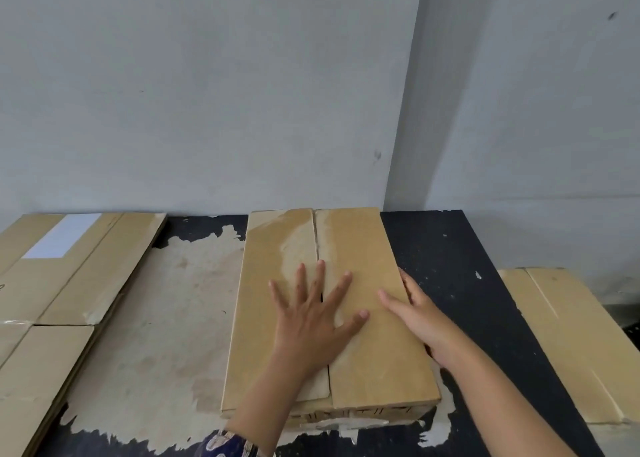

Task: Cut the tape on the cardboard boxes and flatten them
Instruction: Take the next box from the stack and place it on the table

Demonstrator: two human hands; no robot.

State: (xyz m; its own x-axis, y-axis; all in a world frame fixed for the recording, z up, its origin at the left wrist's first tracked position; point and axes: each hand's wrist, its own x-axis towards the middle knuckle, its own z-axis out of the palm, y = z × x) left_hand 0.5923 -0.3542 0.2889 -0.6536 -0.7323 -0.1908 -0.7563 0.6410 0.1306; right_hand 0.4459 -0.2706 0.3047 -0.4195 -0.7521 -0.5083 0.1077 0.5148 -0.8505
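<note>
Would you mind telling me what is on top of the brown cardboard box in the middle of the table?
The left hand lies flat with spread fingers across the brown cardboard box's centre seam; the right hand grips its right edge. The seam beneath the palm is hidden.

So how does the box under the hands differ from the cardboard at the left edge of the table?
The box in the middle still has height, with its top flaps closed; the cardboard on the left lies flat. The left cardboard carries a white label; the box top shows none. The left hand presses on the box, and the right hand grips its edge; nothing touches the left cardboard. Both are plain brown.
</note>
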